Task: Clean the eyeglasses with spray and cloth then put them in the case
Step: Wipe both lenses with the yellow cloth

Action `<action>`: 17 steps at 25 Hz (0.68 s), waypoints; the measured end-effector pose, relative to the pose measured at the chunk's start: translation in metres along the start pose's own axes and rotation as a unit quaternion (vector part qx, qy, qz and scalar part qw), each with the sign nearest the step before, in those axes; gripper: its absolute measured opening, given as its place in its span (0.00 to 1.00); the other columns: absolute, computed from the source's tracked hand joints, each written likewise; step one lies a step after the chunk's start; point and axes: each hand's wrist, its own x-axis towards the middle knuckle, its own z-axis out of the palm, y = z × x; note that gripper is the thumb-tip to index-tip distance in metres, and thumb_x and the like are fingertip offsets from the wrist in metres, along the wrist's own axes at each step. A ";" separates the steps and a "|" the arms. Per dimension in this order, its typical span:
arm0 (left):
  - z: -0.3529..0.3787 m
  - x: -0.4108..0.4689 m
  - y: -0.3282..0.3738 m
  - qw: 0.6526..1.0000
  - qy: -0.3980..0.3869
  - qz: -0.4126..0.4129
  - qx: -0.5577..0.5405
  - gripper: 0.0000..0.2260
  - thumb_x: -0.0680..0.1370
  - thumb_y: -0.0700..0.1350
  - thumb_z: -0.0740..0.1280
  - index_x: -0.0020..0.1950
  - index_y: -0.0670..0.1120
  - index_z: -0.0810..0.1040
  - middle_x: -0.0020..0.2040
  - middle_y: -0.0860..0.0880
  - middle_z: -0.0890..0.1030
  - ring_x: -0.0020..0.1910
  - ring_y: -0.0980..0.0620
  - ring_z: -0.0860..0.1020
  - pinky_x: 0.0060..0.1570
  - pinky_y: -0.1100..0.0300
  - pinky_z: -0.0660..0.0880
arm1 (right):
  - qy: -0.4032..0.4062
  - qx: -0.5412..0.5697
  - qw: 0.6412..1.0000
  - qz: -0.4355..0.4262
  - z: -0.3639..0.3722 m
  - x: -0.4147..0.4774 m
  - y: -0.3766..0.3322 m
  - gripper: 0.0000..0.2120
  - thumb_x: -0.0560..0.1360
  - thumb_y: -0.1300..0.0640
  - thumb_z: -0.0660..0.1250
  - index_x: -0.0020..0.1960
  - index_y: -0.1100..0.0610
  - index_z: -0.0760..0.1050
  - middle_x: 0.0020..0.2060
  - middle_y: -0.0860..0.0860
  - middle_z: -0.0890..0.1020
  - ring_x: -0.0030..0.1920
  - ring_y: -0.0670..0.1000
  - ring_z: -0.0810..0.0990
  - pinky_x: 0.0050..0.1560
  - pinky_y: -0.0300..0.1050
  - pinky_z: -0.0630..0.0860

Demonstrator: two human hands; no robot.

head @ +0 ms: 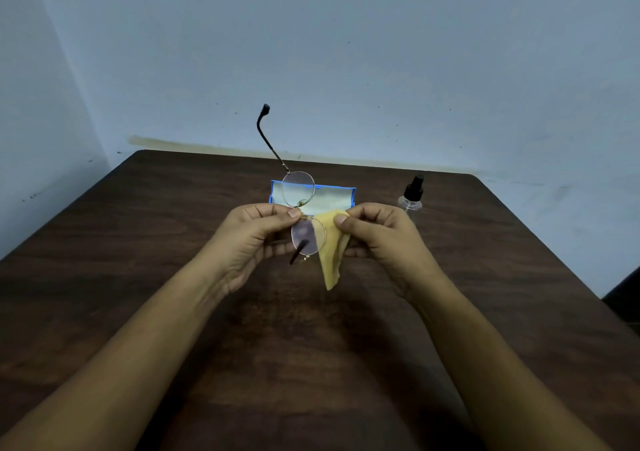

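Observation:
Thin metal-framed eyeglasses [298,191] with round lenses are held on end above the table, one black-tipped temple pointing up and away. My left hand [256,232] pinches the frame at the bridge. My right hand [377,232] grips a yellow cloth [332,253] that lies against the edge of the lower lens and hangs down from the fingers. A light blue case [332,196] lies open on the table behind the hands, partly hidden by the glasses. A clear spray bottle [412,194] with a black top stands to the right of the case.
A dark wooden table [138,260] reaches to a pale blue wall at the back. Its right edge drops off near a dark object [623,298] at the far right.

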 end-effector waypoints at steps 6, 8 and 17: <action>-0.005 -0.001 0.004 0.998 -0.047 -0.046 -0.021 0.11 0.71 0.42 0.72 0.49 0.37 0.83 0.44 0.42 0.88 0.41 0.51 0.88 0.38 0.57 0.84 | 0.017 0.020 1.000 0.003 -0.004 0.003 -0.012 0.04 0.76 0.64 0.73 0.46 0.61 0.77 0.35 0.56 0.81 0.31 0.49 0.80 0.31 0.41 0.78; -0.004 -0.003 0.003 0.997 -0.057 -0.057 -0.018 0.12 0.69 0.43 0.72 0.49 0.37 0.84 0.45 0.42 0.88 0.42 0.51 0.88 0.39 0.57 0.84 | 0.007 -0.008 1.000 -0.019 -0.003 0.005 -0.019 0.08 0.75 0.64 0.74 0.41 0.60 0.76 0.32 0.55 0.80 0.31 0.50 0.78 0.33 0.42 0.75; -0.011 -0.006 0.003 0.997 -0.052 -0.058 -0.023 0.15 0.75 0.39 0.70 0.57 0.32 0.81 0.46 0.42 0.88 0.42 0.53 0.87 0.38 0.58 0.84 | -0.032 -0.073 0.997 0.005 -0.019 0.009 -0.034 0.08 0.77 0.61 0.73 0.41 0.64 0.79 0.37 0.62 0.84 0.32 0.48 0.81 0.33 0.41 0.76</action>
